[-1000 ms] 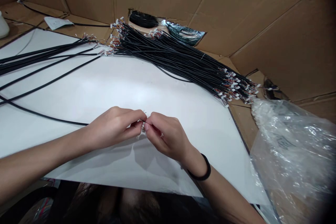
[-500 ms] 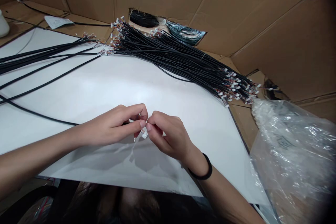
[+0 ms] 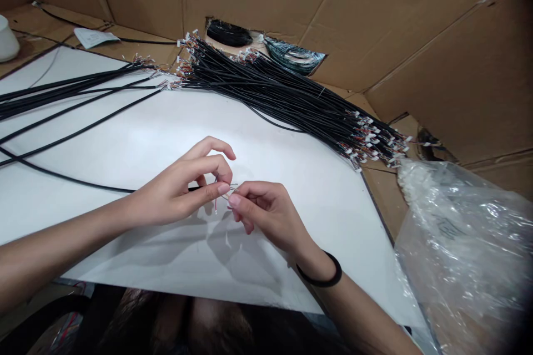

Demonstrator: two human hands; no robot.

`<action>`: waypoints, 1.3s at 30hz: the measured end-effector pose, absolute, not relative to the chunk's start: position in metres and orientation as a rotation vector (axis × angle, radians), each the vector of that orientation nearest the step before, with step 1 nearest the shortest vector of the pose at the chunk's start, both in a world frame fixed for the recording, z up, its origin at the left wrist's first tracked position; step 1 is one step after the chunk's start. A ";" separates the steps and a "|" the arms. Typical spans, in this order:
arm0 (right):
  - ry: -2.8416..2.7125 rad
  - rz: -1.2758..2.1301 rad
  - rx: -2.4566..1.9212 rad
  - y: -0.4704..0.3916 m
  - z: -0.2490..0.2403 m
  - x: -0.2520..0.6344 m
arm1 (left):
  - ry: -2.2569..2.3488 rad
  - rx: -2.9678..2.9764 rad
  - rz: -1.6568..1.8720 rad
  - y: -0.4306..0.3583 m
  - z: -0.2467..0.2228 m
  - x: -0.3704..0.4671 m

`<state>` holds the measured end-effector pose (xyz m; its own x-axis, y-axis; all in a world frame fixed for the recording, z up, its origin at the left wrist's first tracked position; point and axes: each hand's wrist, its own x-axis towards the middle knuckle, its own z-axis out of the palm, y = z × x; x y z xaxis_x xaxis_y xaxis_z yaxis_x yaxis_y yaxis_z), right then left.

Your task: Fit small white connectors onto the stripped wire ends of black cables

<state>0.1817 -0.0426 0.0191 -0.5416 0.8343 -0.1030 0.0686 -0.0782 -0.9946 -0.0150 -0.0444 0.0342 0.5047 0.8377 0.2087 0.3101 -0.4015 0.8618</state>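
Observation:
My left hand [image 3: 179, 186] pinches the thin wires at the end of a black cable [image 3: 83, 182], which runs off to the left under my wrist. Several fine wires [image 3: 233, 187] fan out past its thumb and forefinger, and a red one [image 3: 216, 203] with a bare metal tip hangs below. Close against them, my right hand [image 3: 264, 208] has thumb and forefinger pressed together at the wire ends. Its fingers hide most of what they grip. A black band [image 3: 328, 272] circles my right wrist.
A thick bundle of black cables [image 3: 266, 86] with white connectors lies across the back of the white board [image 3: 283, 155]. More loose cables [image 3: 62, 86] lie at left. A clear plastic bag [image 3: 462, 244] of white pieces stands at right. Cardboard walls [image 3: 375, 22] enclose the back.
My left hand's other fingers have lifted and spread. The white connector that showed between my hands is out of sight. My right hand has turned slightly, and the wires now show fanned out.

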 end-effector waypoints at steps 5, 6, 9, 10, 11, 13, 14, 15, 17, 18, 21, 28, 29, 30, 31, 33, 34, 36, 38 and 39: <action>-1.302 1.917 -0.863 -0.037 0.013 0.184 | 0.870 1.983 1.000 -0.043 0.034 -0.017; -1.274 1.939 -0.843 -0.036 0.013 0.185 | 0.858 1.973 1.003 -0.043 0.034 -0.017; -1.240 1.973 -0.772 -0.036 0.012 0.185 | 0.856 1.901 0.969 -0.043 0.036 -0.017; -1.243 1.973 -0.750 -0.036 0.012 0.185 | 0.859 1.863 0.962 -0.044 0.037 -0.016; -1.249 1.971 -0.731 -0.036 0.011 0.185 | 0.861 1.822 0.955 -0.044 0.037 -0.016; -1.271 1.959 -0.706 -0.037 0.011 0.184 | 0.862 1.747 0.942 -0.045 0.038 -0.015; -1.284 1.952 -0.694 -0.037 0.010 0.184 | 0.863 1.716 0.935 -0.046 0.038 -0.015; -1.295 1.946 -0.681 -0.038 0.010 0.183 | 0.864 1.691 0.924 -0.046 0.038 -0.015; -1.312 1.935 -0.652 -0.038 0.009 0.183 | 0.873 1.659 0.908 -0.047 0.039 -0.015; -1.316 1.929 -0.637 -0.039 0.009 0.183 | 0.876 1.650 0.904 -0.048 0.039 -0.014; -1.324 1.909 -0.612 -0.039 0.007 0.183 | 0.887 1.634 0.904 -0.049 0.041 -0.014; -1.341 1.867 -0.666 -0.041 0.008 0.182 | 0.930 1.653 0.874 -0.049 0.044 -0.012; -1.348 1.857 -0.677 -0.041 0.008 0.182 | 0.937 1.652 0.871 -0.049 0.044 -0.012; -1.359 1.843 -0.690 -0.041 0.009 0.182 | 0.943 1.651 0.869 -0.049 0.044 -0.012; -1.372 1.823 -0.700 -0.042 0.009 0.182 | 0.948 1.648 0.871 -0.049 0.044 -0.012; -1.400 1.774 -0.710 -0.042 0.009 0.182 | 0.955 1.647 0.875 -0.049 0.043 -0.012; -1.413 1.746 -0.717 -0.043 0.010 0.182 | 0.957 1.646 0.878 -0.049 0.043 -0.012; -1.435 1.687 -0.744 -0.044 0.010 0.181 | 0.961 1.638 0.880 -0.049 0.043 -0.012; -1.455 1.622 -0.783 -0.046 0.009 0.180 | 0.961 1.628 0.883 -0.049 0.042 -0.012; -1.465 1.592 -0.799 -0.047 0.009 0.179 | 0.961 1.624 0.888 -0.049 0.042 -0.012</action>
